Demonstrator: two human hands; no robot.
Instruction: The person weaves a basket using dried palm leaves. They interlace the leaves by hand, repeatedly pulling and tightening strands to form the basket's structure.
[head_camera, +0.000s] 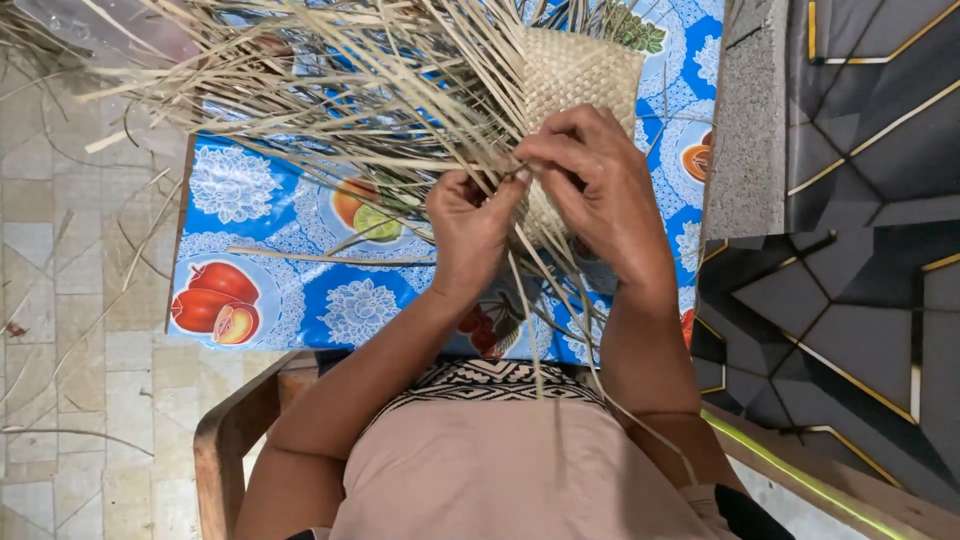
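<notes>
Both hands, left hand (468, 228) and right hand (598, 190), pinch thin dry strips (330, 90) at the woven mat (580, 75) edge; light, bendable, probably brittle.

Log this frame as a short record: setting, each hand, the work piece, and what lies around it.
Setting: a table covered by a blue cloth printed with fruit, seen from above
Left hand: pinching pale strips at the edge of the weave
Right hand: fingers on the same edge, touching the left hand
Work piece: woven mat, partly done, loose strips fanning out to the left
Around: tiled floor with stray strips, wooden chair arm
</notes>
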